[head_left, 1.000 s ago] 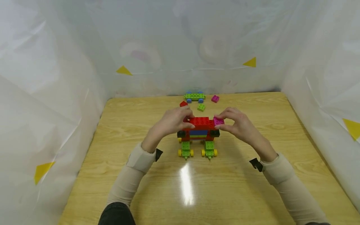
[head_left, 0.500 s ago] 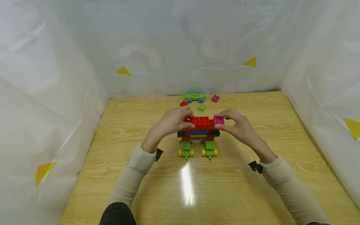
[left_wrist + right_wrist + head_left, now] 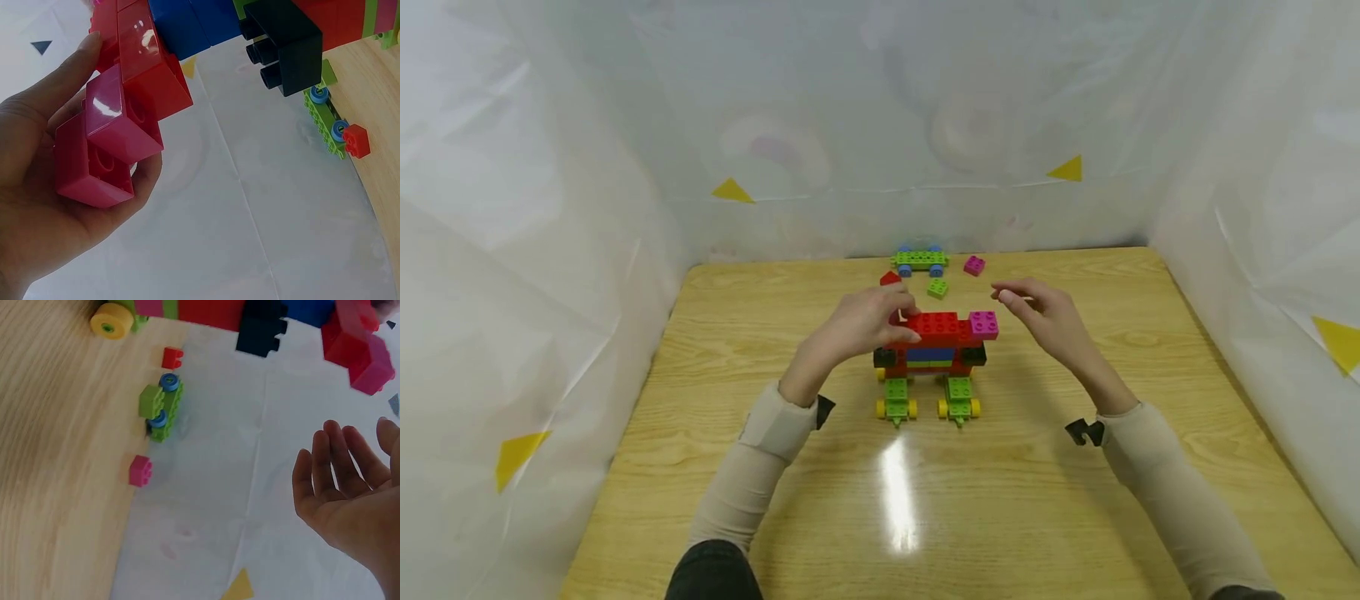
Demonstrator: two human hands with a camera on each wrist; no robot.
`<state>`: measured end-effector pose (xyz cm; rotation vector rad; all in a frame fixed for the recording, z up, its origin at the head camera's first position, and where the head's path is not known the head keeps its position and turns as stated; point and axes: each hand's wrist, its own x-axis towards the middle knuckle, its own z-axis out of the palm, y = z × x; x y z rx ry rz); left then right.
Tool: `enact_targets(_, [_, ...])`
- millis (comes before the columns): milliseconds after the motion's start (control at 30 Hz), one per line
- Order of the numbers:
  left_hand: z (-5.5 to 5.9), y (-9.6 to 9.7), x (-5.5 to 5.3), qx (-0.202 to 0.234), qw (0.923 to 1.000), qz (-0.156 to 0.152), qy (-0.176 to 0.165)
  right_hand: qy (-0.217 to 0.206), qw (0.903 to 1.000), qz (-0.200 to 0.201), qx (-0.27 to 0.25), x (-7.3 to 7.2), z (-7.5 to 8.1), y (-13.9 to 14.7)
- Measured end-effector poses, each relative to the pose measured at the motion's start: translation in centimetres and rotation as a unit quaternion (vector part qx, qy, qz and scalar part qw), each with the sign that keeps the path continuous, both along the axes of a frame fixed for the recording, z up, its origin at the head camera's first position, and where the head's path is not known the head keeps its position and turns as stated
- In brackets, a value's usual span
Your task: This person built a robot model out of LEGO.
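A toy-brick build (image 3: 934, 327) stands on the table, with a red top, blue and green layers and black bricks on its sides. Beneath it are green wheeled bases (image 3: 897, 398) with yellow wheels. My left hand (image 3: 872, 321) grips the upper left end of the build. In the left wrist view, its thumb lies against a red brick (image 3: 147, 62) and its fingers curl around pink bricks (image 3: 122, 115). A magenta brick (image 3: 983, 325) sits at the top right corner. Apart from it, my right hand (image 3: 1048, 321) hovers to the right, fingers loosely bent, holding nothing.
Behind the build lie a green wheeled base (image 3: 920, 259) with blue wheels, a loose magenta brick (image 3: 974, 265), a lime green brick (image 3: 937, 288) and a red brick (image 3: 890, 277). White sheeting (image 3: 880, 125) with yellow triangles encloses the table (image 3: 820, 517).
My right hand has let go of the magenta brick at the top right corner and moved up and to the right. The left hand keeps its hold on the build.
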<state>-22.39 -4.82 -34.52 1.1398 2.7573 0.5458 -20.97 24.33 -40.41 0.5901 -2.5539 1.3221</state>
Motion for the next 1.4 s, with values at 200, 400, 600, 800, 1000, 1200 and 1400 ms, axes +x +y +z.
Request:
enact_targets(200, [-0.1, 0.0, -0.2, 0.004, 1.0, 0.0, -0.001, -0.054, 0.997, -0.054, -0.014, -3.9, -3.1, 2.5])
enact_targets(400, [-0.2, 0.1, -0.2, 0.006, 1.0, 0.0, -0.002, -0.07, 0.9938, -0.08, 0.033, -7.5, -5.7, 3.8])
enact_targets(600, [-0.4, 0.2, -0.2, 0.008, 0.9999, -0.007, -0.001, -0.067, 0.9923, -0.088, 0.056, -10.8, -7.3, 3.9])
enact_targets(800, [-0.5, -0.4, 0.2, 0.013, 0.9999, -0.004, 0.001, -0.1, 0.9897, -0.086, 0.056, -13.8, -9.1, 2.7])
enact_targets(1000, [-0.4, -0.9, 0.5, 0.01, 0.9999, 0.003, 0.005, -0.13, 0.9859, -0.087, 0.059, -15.2, -10.1, 1.3])
enact_targets(1200, [-0.4, -0.9, 0.8, 0.013, 0.9999, 0.011, 0.004, -0.14, 0.9836, -0.085, 0.075, -15.6, -10.3, 0.6])
enact_targets(1400, [-0.6, -0.7, 0.8, 0.018, 0.9998, 0.01, 0.001, -0.152, 0.9802, -0.093, 0.086, -15.8, -10.0, 0.5])
